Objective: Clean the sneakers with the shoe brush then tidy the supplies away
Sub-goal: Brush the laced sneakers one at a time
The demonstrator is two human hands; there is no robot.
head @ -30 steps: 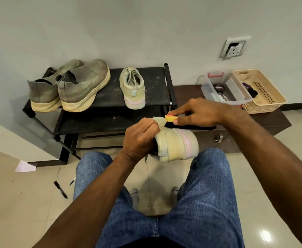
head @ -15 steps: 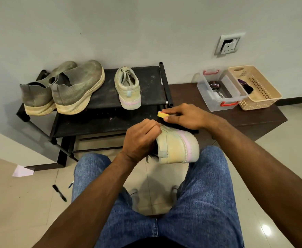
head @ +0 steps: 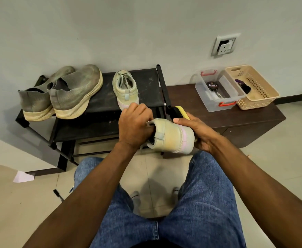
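Brushing a pale sneaker held above the knees.

The left hand [head: 135,125] is curled into the sneaker [head: 171,136] opening, gripping its collar, heel facing the camera. The right hand [head: 198,134] wraps behind the sole side, fingers closed on the brush [head: 179,112], whose yellow back and black bristles stick up past the shoe.

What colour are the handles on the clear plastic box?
Red, on the clear plastic box; the head view shows both handles.

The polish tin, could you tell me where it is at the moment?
In the head view, the polish tin sits inside the clear plastic box on the dark cabinet, right of the shoe rack, beside the beige basket.
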